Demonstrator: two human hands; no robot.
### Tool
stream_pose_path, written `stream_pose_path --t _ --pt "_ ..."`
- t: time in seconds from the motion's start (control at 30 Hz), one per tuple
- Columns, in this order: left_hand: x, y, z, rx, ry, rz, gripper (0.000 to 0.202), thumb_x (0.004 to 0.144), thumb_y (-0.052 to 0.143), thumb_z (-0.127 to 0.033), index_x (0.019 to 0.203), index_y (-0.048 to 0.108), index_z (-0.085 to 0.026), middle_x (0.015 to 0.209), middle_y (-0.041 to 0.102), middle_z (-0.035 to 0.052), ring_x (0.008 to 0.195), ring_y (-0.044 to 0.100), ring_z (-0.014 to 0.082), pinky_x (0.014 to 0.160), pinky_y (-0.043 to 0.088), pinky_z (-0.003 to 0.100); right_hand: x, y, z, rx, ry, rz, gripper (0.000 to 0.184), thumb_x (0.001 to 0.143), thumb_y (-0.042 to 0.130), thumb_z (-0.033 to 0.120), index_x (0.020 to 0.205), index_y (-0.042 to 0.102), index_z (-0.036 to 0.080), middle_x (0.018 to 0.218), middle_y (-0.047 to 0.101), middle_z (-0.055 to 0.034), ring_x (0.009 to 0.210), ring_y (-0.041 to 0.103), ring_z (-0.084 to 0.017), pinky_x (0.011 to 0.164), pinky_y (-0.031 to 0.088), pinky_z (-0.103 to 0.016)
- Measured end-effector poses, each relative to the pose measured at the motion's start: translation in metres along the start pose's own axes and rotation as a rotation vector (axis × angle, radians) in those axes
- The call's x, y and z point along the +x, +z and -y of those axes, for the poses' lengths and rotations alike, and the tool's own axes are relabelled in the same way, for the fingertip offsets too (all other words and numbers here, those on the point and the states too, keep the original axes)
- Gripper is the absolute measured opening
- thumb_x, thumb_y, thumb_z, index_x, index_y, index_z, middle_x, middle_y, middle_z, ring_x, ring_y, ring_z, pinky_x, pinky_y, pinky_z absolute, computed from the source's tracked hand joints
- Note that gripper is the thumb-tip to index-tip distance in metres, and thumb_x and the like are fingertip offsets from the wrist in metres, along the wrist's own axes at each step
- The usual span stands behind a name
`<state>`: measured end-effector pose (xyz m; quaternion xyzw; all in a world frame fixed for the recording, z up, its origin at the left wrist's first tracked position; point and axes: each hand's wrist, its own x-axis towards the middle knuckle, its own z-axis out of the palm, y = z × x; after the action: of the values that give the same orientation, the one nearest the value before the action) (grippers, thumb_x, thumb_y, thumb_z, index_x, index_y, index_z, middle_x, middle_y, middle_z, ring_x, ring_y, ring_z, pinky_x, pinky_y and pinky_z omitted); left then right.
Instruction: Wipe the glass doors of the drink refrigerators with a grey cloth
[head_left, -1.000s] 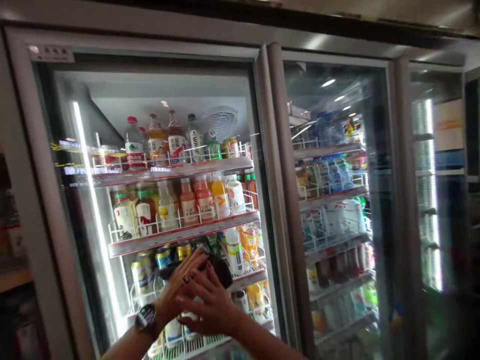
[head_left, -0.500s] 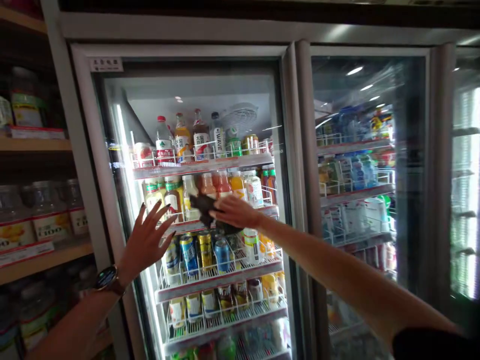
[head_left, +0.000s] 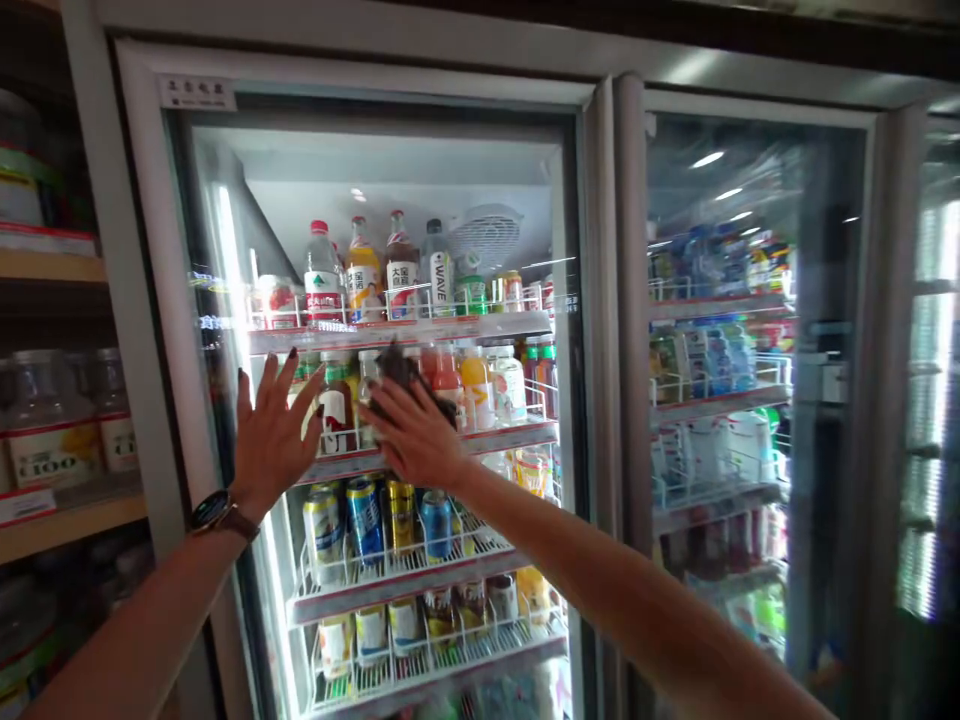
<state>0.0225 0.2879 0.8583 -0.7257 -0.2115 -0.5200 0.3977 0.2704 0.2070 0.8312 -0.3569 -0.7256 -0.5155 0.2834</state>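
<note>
Head view: dark cloth (head_left: 403, 378) pressed under the right hand (head_left: 415, 432) against the glass door (head_left: 390, 200), left hand (head_left: 271, 435) spread open just beside.

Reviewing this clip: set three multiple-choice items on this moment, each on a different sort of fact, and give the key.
1. How does the left hand stand?
A. Fisted around a bottle
B. Open, fingers spread
C. Gripping a can

2. Which arm wears the watch?
A. Left
B. Right
C. Neither

3. How many drink cans stand in the front row below the right hand?
A. Two
B. Seven
C. Four

1. B: its fingers fan out and it holds nothing.
2. A: the watch sits just behind the left hand.
3. C: four cans line up along the wire shelf.
</note>
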Motion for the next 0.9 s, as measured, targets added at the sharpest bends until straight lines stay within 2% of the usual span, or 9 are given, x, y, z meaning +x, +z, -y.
stream_pose_path --t 0.1,0.2,0.27,0.33,0.43,0.5,0.57,0.77,0.9 --pt "-0.004 0.0 -0.001 -0.012 0.005 -0.003 0.058 0.103 0.051 -0.031 0.16 0.043 -0.028 0.174 0.028 0.0102 0.163 0.02 0.0338 0.133 0.012 0.063 -0.062 0.005 0.009 0.078 -0.262 0.159 0.067 0.097 0.056 0.025 0.162 0.039 0.026 0.169 0.042 -0.0034 0.159 0.032 -0.022 0.134 0.024 -0.05" --pt "-0.007 0.0 -0.002 0.0 0.009 -0.013 0.057 0.103 0.053 -0.031 0.159 0.043 -0.028 0.174 0.027 0.0075 0.162 0.023 0.0335 0.133 0.013 0.06 -0.109 -0.008 -0.03 0.086 -0.287 0.181 0.064 0.096 0.058 0.026 0.158 0.046 0.033 0.165 0.049 0.0009 0.158 0.035 -0.019 0.133 0.027 -0.048" --pt "-0.009 0.001 -0.002 0.005 0.016 -0.012 0.058 0.102 0.055 -0.03 0.159 0.043 -0.028 0.175 0.026 0.0056 0.162 0.024 0.034 0.134 0.014 0.059 -0.125 -0.021 -0.07 0.017 -0.084 0.084 0.058 0.096 0.057 0.032 0.154 0.051 0.034 0.165 0.048 -0.0017 0.16 0.031 -0.025 0.132 0.024 -0.057" --pt "-0.011 0.002 -0.002 -0.001 0.023 -0.022 0.057 0.102 0.057 -0.03 0.158 0.045 -0.027 0.175 0.026 0.0043 0.161 0.025 0.0347 0.134 0.015 0.059 -0.129 -0.031 -0.106 -0.089 0.276 -0.089 0.056 0.098 0.054 0.04 0.154 0.053 0.031 0.169 0.039 -0.0079 0.162 0.023 -0.035 0.129 0.02 -0.068" --pt "-0.012 0.004 -0.002 -0.067 0.023 -0.064 0.052 0.102 0.057 -0.031 0.153 0.051 -0.026 0.173 0.032 0.0034 0.159 0.029 0.0362 0.133 0.016 0.061 -0.113 -0.03 -0.127 -0.207 0.804 -0.378 0.06 0.101 0.044 0.044 0.156 0.051 0.021 0.173 0.027 -0.018 0.161 0.022 -0.042 0.122 0.024 -0.074" --pt "-0.013 0.005 -0.002 -0.132 0.03 -0.08 0.05 0.102 0.059 -0.033 0.15 0.054 -0.023 0.171 0.035 0.0034 0.158 0.031 0.0373 0.132 0.015 0.064 -0.092 -0.018 -0.11 -0.229 0.924 -0.485 0.059 0.103 0.038 0.039 0.157 0.049 0.017 0.172 0.027 -0.02 0.16 0.025 -0.041 0.122 0.029 -0.073" --pt "-0.013 0.005 -0.002 -0.153 0.025 -0.074 0.051 0.102 0.06 -0.033 0.151 0.053 -0.023 0.17 0.036 0.0026 0.158 0.031 0.0366 0.132 0.015 0.064 -0.069 -0.002 -0.069 -0.201 0.844 -0.454 0.058 0.104 0.036 0.034 0.159 0.045 0.021 0.173 0.028 -0.0153 0.161 0.024 -0.038 0.124 0.029 -0.07" --pt "-0.034 0.007 -0.019 -0.085 0.011 -0.068 0.057 0.099 0.062 -0.024 0.154 0.049 -0.023 0.171 0.033 0.0061 0.16 0.027 0.0339 0.132 0.018 0.062 -0.042 0.027 0.068 -0.028 0.346 0.137 0.071 0.102 0.049 0.034 0.168 0.023 0.031 0.177 0.023 -0.003 0.166 0.01 -0.03 0.134 0.02 -0.059" --pt "-0.076 0.011 -0.048 -0.129 -0.02 0.034 0.059 0.099 0.061 -0.022 0.156 0.048 -0.029 0.175 0.025 0.004 0.163 0.022 0.0329 0.133 0.015 0.062 -0.08 0.02 0.057 0.019 0.058 0.187 0.066 0.102 0.047 0.03 0.166 0.029 0.029 0.175 0.028 -0.0034 0.165 0.014 -0.025 0.136 0.017 -0.052"
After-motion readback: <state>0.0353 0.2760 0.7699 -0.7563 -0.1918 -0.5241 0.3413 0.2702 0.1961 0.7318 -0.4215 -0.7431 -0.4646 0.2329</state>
